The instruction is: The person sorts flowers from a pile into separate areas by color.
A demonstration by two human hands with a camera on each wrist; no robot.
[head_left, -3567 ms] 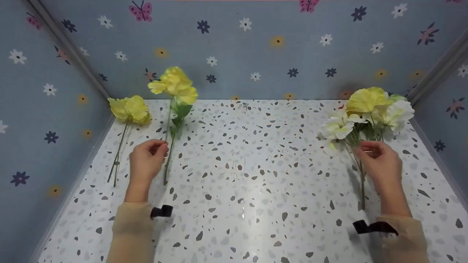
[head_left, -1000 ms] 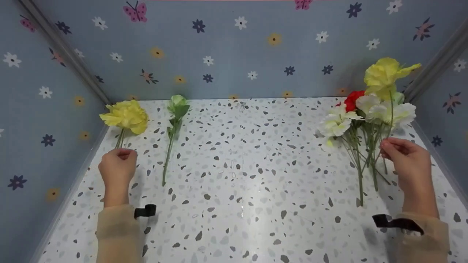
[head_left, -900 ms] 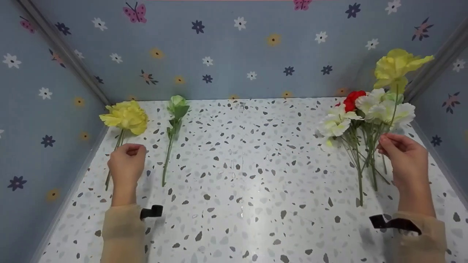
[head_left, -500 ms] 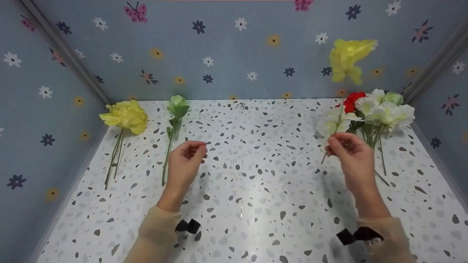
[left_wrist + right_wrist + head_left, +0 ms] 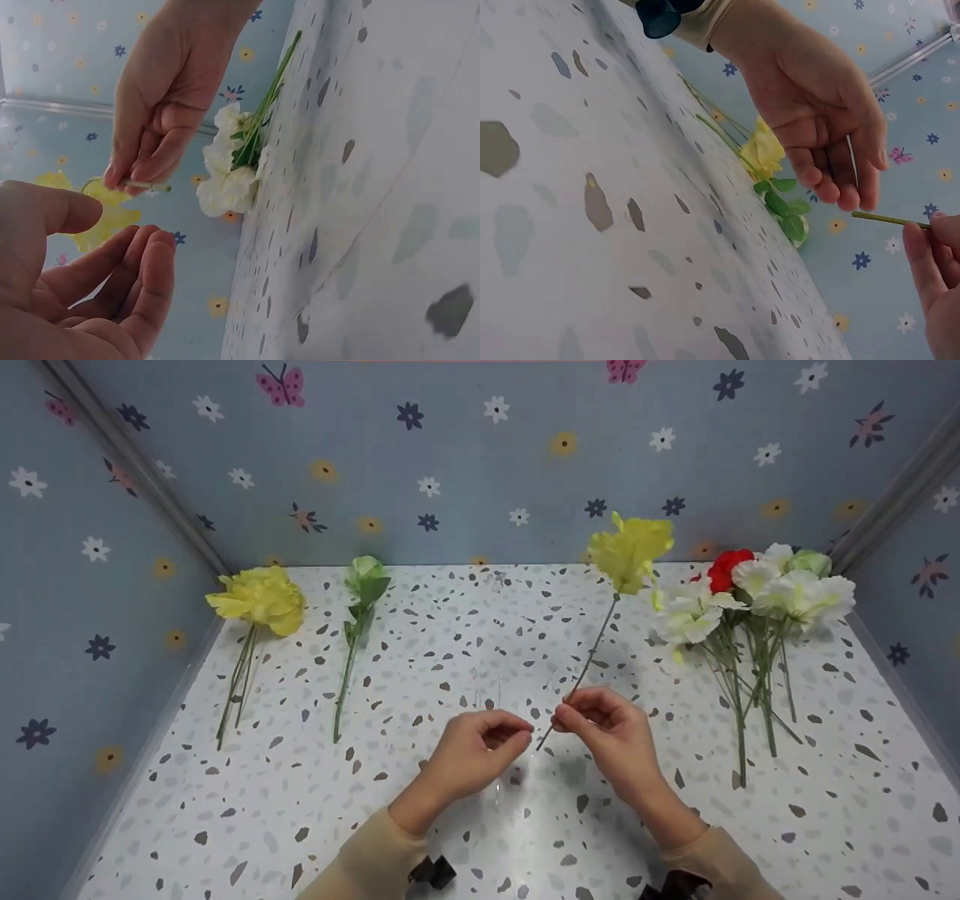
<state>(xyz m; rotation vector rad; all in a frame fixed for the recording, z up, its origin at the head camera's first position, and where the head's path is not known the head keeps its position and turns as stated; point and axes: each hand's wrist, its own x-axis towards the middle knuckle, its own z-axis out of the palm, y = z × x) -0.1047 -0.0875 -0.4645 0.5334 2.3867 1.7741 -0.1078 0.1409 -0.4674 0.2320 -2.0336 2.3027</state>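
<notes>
My right hand (image 5: 611, 739) pinches a yellow flower (image 5: 628, 553) low on its thin stem, over the middle of the table. The bloom points up and to the right. My left hand (image 5: 476, 754) is beside the stem's lower end, just apart from it, its fingers loosely bent. A gap shows between the left thumb (image 5: 71, 210) and fingers in the left wrist view, with nothing held. In the right wrist view the cut end of the stem (image 5: 889, 218) points toward the left fingertips.
Yellow flowers (image 5: 259, 601) lie at the far left, beside a pale green flower (image 5: 366, 577) with leaves. White flowers (image 5: 799, 596), a red flower (image 5: 727, 570) and a pale green bloom (image 5: 810, 562) lie at the far right. Patterned walls (image 5: 480, 457) enclose the speckled table (image 5: 465, 660).
My right hand has lifted the yellow flower off the right-hand bunch and carried it left to the middle. My left hand has come right, from the yellow flowers at left.
</notes>
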